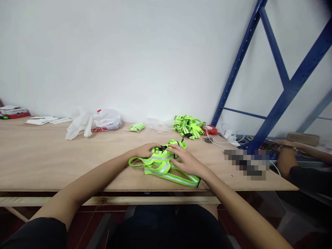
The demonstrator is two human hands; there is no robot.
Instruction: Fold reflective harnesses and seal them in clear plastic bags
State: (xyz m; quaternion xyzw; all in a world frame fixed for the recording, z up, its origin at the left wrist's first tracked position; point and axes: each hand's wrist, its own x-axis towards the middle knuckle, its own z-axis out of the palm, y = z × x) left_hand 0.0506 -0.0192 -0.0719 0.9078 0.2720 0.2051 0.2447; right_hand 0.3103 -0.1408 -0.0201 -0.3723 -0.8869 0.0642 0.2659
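A tangle of neon yellow-green straps [162, 166] with silvery reflective stripes and black buckles lies near the table's front edge. My left hand [146, 150] rests at its upper left side, fingers bent over the straps beside a black buckle. On the upper right of the same straps lies my right hand [187, 161], with its fingers spread. The undersides of both hands are hidden. A loop of strap sticks out to the left, and another reaches toward the front right.
Behind lie a second pile of green straps [188, 126], a small packed green bundle [137, 127], white plastic bags [107, 120] and white sheets [46, 120]. A blue metal frame [275, 103] rises at right, near another person's arm [287, 160]. Cables [216, 142] lie on the wooden table [77, 155].
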